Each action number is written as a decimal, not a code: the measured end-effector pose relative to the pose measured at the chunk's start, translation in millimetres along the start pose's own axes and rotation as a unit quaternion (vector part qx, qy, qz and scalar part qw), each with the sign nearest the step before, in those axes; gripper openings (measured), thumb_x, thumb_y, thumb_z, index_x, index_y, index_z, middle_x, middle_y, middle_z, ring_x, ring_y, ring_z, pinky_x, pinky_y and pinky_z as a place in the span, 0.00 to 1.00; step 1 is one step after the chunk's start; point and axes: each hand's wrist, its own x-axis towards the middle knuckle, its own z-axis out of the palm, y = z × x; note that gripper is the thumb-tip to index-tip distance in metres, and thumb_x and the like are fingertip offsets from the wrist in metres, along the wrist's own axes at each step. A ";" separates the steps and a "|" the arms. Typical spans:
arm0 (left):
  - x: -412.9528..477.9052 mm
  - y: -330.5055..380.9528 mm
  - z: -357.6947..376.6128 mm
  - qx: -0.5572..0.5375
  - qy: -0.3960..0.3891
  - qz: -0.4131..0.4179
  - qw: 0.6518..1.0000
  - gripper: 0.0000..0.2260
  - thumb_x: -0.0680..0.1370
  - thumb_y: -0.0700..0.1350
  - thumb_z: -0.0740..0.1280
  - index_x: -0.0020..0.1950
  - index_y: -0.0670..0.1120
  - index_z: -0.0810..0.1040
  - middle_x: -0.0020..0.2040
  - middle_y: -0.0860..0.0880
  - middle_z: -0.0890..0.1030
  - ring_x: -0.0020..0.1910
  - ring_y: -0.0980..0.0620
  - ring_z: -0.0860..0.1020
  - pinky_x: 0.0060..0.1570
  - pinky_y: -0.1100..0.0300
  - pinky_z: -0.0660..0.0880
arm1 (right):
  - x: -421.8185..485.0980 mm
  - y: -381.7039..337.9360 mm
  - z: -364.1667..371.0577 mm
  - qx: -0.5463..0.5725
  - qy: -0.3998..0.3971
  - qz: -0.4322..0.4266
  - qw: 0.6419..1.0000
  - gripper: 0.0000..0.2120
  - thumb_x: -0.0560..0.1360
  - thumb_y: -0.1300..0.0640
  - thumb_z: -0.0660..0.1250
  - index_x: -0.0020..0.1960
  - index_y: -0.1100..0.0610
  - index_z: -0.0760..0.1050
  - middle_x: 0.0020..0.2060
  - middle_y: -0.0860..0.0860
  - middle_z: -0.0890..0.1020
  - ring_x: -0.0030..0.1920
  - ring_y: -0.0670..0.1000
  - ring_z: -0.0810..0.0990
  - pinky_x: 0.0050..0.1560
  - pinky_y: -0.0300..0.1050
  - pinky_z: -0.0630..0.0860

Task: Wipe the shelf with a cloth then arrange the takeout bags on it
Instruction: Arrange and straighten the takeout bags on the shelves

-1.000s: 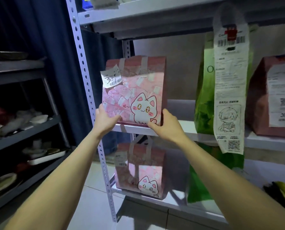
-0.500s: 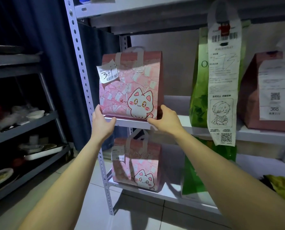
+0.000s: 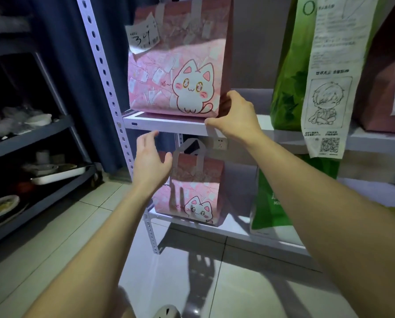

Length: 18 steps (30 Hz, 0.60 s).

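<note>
A person stands facing a metal rack, both bare arms reaching forward. A pink bag (image 3: 180, 72) with a cartoon cat stands on the middle shelf (image 3: 169, 125), at its left end, just beside the rack's post (image 3: 104, 72). The bag is upright, its long axis vertical and its top cut off by the frame. The cat side faces the viewer and a numbered slip is stuck near its upper left.

The right hand (image 3: 235, 118) holds the bag's lower right corner, its fingers (image 3: 234, 97) curled round the side and the thumb lying along the shelf's front edge. The left hand (image 3: 150, 161) hangs just below the shelf edge, fingers loosely spread, touching nothing.

To the right on the same shelf stand a green bag (image 3: 288, 76) with a long receipt (image 3: 329, 76) hanging down its front, and a third bag (image 3: 375, 92) at the frame's edge. A lower bag (image 3: 191, 193), also pink with a cat, sits on the shelf beneath.

No cloth is in view, so the wiping looks finished. The arranging seems nearly done: the bags stand in a row, and likely only squaring up the pink one remains.
</note>
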 end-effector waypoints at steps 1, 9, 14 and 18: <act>-5.1 2.1 5.4 0.013 -0.017 0.013 1.000 0.27 0.82 0.45 0.70 0.80 0.48 0.68 0.76 0.48 0.69 0.57 0.59 0.71 0.58 0.59 0.70 | -1.5 -1.0 -1.1 0.002 0.002 -0.003 1.000 0.29 0.69 0.51 0.82 0.65 0.54 0.74 0.58 0.49 0.83 0.56 0.51 0.83 0.52 0.43 0.79; -29.7 23.3 45.6 0.079 -0.230 0.122 0.962 0.14 0.82 0.48 0.71 0.68 0.49 0.79 0.61 0.50 0.81 0.58 0.49 0.82 0.62 0.46 0.81 | -139.1 67.1 22.1 0.042 0.157 -0.175 0.971 0.10 0.78 0.63 0.69 0.59 0.59 0.79 0.52 0.51 0.80 0.54 0.50 0.80 0.56 0.43 0.79; -58.5 49.1 90.7 0.001 -0.366 0.112 0.924 0.16 0.82 0.46 0.73 0.69 0.47 0.80 0.61 0.51 0.85 0.57 0.52 0.83 0.63 0.50 0.82 | -223.7 197.9 4.8 -0.036 0.187 0.068 0.979 0.09 0.74 0.64 0.71 0.52 0.56 0.74 0.47 0.49 0.76 0.48 0.52 0.77 0.49 0.53 0.78; -81.5 74.3 136.1 -0.059 -0.432 0.055 0.898 0.30 0.81 0.48 0.75 0.81 0.45 0.68 0.72 0.45 0.80 0.67 0.47 0.81 0.72 0.49 0.76 | -239.8 265.9 -26.1 -0.089 0.239 0.255 0.933 0.22 0.71 0.55 0.76 0.58 0.59 0.70 0.55 0.56 0.74 0.58 0.61 0.75 0.53 0.52 0.72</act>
